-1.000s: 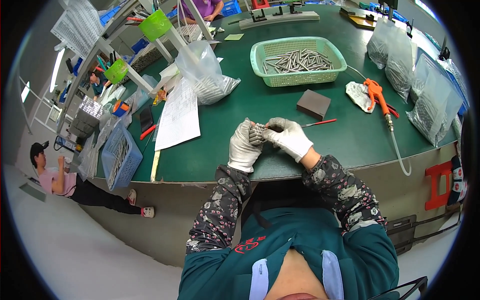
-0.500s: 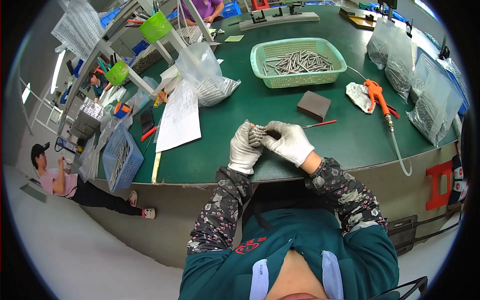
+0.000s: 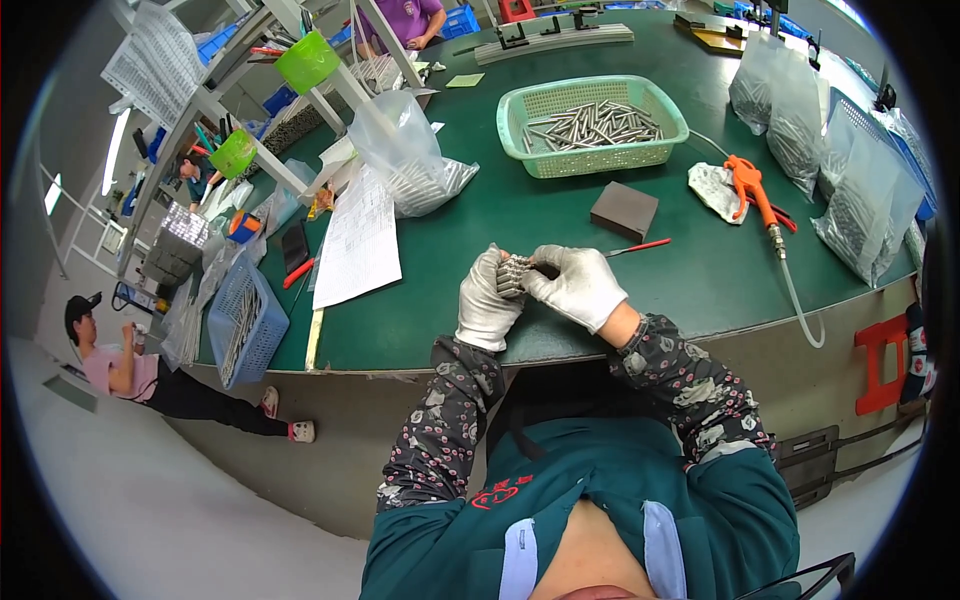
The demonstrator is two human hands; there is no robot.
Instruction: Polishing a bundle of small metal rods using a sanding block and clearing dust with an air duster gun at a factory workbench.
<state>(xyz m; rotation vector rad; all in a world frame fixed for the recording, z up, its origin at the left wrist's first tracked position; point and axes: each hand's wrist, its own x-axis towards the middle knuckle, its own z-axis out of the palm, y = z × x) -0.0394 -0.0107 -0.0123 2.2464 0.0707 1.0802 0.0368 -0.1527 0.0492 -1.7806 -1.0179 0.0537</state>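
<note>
Near the front edge of the green table, my left hand (image 3: 488, 302) in a white glove is closed round a bundle of short metal pins (image 3: 512, 276). My right hand (image 3: 577, 287), gloved too, meets it from the right, its fingers bent against the bundle's end. Something dark shows between the right fingers, too hidden to name. Right of my hands lie a thin tool with a red handle (image 3: 652, 245) and a dark grey block (image 3: 625, 211). Beyond them stands a pale green basket (image 3: 594, 165) with many loose metal pins (image 3: 600, 126) in it.
An orange air gun (image 3: 752, 190) with a clear hose lies on a white cloth (image 3: 712, 192) at the right, near bags of metal parts (image 3: 868, 225). On the left are a paper sheet (image 3: 357, 250), a bag of pins (image 3: 405, 150) and a blue basket (image 3: 245, 318). A person (image 3: 125, 365) stands at the left.
The whole picture has shifted very slightly. Both hands stay together on the bundle of pins, with hardly any movement of the fingers.
</note>
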